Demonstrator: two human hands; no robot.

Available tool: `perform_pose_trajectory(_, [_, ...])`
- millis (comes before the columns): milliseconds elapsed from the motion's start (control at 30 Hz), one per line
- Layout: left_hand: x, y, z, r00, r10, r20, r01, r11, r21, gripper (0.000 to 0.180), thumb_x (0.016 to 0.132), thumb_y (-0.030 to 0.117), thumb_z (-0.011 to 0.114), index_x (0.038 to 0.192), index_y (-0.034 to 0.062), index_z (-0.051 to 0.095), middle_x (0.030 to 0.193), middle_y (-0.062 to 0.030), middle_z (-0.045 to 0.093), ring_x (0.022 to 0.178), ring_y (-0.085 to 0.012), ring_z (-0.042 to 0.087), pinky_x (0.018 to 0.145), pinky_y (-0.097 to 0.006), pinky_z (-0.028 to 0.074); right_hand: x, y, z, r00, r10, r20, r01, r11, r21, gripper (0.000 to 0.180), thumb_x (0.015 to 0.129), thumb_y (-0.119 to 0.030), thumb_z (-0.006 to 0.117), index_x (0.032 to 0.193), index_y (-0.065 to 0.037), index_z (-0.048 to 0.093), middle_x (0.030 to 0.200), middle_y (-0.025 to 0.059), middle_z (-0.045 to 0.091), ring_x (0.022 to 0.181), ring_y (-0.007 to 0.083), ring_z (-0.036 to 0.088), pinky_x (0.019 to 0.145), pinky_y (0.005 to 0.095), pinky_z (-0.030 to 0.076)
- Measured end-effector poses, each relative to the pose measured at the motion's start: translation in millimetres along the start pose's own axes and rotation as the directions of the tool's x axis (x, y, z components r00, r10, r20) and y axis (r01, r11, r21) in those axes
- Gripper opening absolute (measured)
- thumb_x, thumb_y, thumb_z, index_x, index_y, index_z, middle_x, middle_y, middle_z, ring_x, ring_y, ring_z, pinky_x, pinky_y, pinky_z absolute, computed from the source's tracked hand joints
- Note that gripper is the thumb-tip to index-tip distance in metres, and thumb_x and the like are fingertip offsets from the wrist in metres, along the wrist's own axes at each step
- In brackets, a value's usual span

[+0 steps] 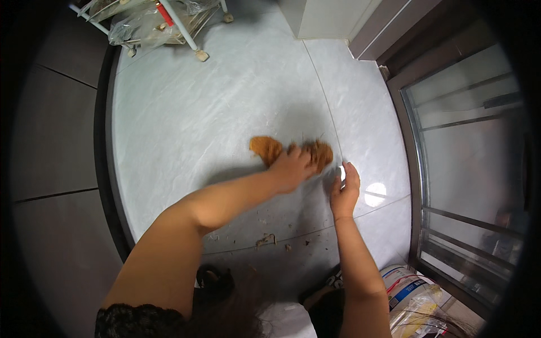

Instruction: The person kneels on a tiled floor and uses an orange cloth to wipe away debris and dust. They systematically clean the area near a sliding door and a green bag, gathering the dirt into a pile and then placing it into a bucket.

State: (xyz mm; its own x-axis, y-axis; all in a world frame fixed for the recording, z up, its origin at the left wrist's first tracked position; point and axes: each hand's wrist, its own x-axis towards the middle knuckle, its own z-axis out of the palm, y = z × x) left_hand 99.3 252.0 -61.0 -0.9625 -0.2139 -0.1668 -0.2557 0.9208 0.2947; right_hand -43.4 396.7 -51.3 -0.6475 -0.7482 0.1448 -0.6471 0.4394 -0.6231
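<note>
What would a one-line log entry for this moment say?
left hand: on brown fibrous clump | right hand: flat on pale tiled floor | brown crumbs nearer the person

The pale marble floor (214, 112) has small brown crumbs (266, 240) on it. Far up the floor stands a white rack (186, 28) with plastic bags (135, 25). Right of the floor is a glass door (468, 158). Below the door lies a printed sack (408, 287).

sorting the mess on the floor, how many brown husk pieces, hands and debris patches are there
brown husk pieces: 2, one left of the left hand, one under its fingers
hands: 2, left hand, right hand
larger debris patches on the floor tiles: 1
total: 5
</note>
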Motion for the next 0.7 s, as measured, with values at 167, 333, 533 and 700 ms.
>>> perform_pose_trajectory(167, [-84, 43, 31, 0.954, 0.281, 0.104, -0.271, 0.957, -0.101, 0.034, 0.078, 0.012, 0.065, 0.112, 0.0171, 0.065, 0.115, -0.0113, 0.052, 0.112, -0.0335, 0.046, 0.081, -0.044, 0.048, 25, -5, -33, 0.988, -0.112, 0.109, 0.122, 0.988, -0.098, 0.041, 0.086, -0.001, 0.061, 0.127, -0.007, 0.059, 0.134, 0.0174, 0.054, 0.123, 0.0357, 0.049, 0.105, 0.0417, 0.041])
perform_pose_trajectory(333, [-65, -10, 2, 0.963, 0.014, -0.267, -0.132, 0.895, -0.427, 0.018, 0.073, 0.012, 0.069, 0.090, 0.0170, 0.072, 0.108, -0.0071, 0.057, 0.104, -0.0287, 0.051, 0.084, -0.042, 0.048, 33, -16, -65, 0.953, -0.170, 0.250, 0.217, 0.961, -0.173, 0.043, 0.084, 0.000, 0.062, 0.126, -0.007, 0.060, 0.134, 0.0160, 0.054, 0.120, 0.0345, 0.049, 0.104, 0.0414, 0.041])
perform_pose_trajectory(533, [-1, -140, -58, 0.666, -0.636, -0.390, 0.474, 0.764, -0.438, 0.029, 0.078, 0.006, 0.065, 0.104, 0.0176, 0.068, 0.118, -0.0052, 0.056, 0.113, -0.0331, 0.048, 0.091, -0.042, 0.046, 5, 0, -39, 0.945, -0.177, 0.277, 0.205, 0.976, -0.077, 0.045, 0.079, 0.005, 0.061, 0.123, -0.004, 0.061, 0.132, 0.0202, 0.055, 0.114, 0.0381, 0.053, 0.098, 0.0426, 0.046])
perform_pose_trajectory(700, [58, -107, -49, 0.675, -0.729, -0.110, 0.685, 0.675, -0.272, 0.033, 0.082, 0.002, 0.060, 0.111, 0.0183, 0.065, 0.124, -0.0021, 0.055, 0.118, -0.0339, 0.046, 0.096, -0.043, 0.046, -31, -13, -50, 0.844, -0.277, 0.460, 0.366, 0.923, -0.116, 0.045, 0.078, 0.002, 0.065, 0.122, -0.009, 0.062, 0.129, 0.0150, 0.056, 0.116, 0.0350, 0.052, 0.098, 0.0427, 0.045])
